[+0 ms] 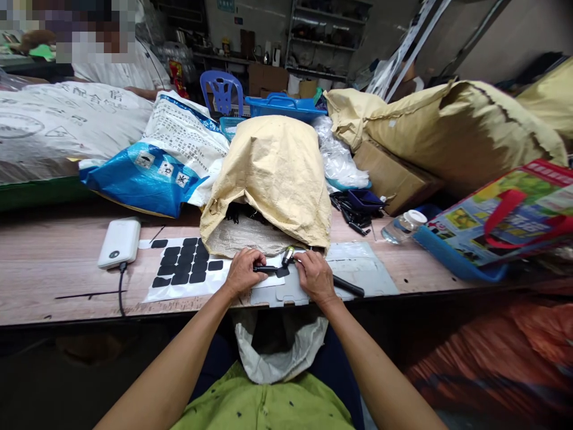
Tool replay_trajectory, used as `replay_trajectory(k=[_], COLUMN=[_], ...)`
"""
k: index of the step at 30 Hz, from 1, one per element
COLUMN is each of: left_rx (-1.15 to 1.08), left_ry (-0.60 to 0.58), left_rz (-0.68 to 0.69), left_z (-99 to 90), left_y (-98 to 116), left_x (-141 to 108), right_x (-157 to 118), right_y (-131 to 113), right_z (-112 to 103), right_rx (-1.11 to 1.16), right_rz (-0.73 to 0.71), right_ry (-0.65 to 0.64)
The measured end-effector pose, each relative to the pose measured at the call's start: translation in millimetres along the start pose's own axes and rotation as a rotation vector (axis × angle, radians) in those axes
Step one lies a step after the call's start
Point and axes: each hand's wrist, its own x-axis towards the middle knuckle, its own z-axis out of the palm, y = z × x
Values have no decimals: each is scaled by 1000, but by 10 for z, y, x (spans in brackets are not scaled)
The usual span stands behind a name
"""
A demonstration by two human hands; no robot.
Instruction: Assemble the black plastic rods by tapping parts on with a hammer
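Observation:
My left hand (244,270) is closed, its fingers pinching a slim black rod-like part (266,269) that points to the right. My right hand (315,275) is wrapped around a hammer; its shiny metal head (287,257) shows by my fingertips and its black handle (349,286) sticks out on the other side. Between the hands, a small black patch (282,272) lies under the rod's end, on a grey board (376,278). Beside my left hand is a white sheet (154,294) with rows of black rounded-square stickers (181,263).
A tan sack (277,161) gapes toward me just behind my hands. A white power bank (119,243) with a cable lies left. To the right are black parts (351,218), a clear jar (403,227) and a blue tray (456,263). Another person (116,65) sits across.

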Motion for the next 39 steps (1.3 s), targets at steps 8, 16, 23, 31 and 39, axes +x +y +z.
replay_trajectory(k=[8, 16, 23, 31, 39], left_rx=[6, 69, -140, 299, 143], left_ry=[2, -33, -534, -529, -743], left_rz=[1, 35, 68, -374, -244], left_z=[14, -49, 82, 746, 445], left_y=[-13, 135, 706, 313, 511], left_x=[-14, -42, -803, -1097, -985], right_x=[8, 26, 26, 23, 21], right_y=[-25, -25, -35, -36, -32], right_z=[-15, -27, -28, -32, -35], right_rx=[-14, -14, -20, -19, -10], right_rz=[12, 14, 24, 28, 18], right_ry=[-20, -38, -38, -35, -32])
